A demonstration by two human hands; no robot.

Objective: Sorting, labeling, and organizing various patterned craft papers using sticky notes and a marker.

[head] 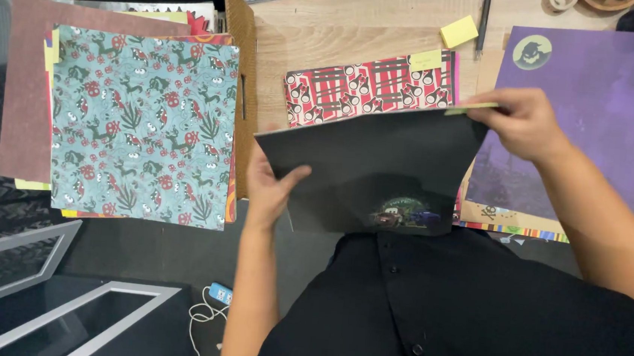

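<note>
Above the near edge of the table [359, 31], a dark sheet of paper [370, 167] is held up between both hands. The left hand [271, 186] has a closed grip on its lower left edge, thumb on the face. The right hand [521, 122] pinches the upper right corner, where a yellow sticky note [472, 107] sits. Beneath lies a red plaid patterned sheet [369, 88]. To handle it well, I judge both pinches should stay light and level, so the sheet does not crease.
</note>
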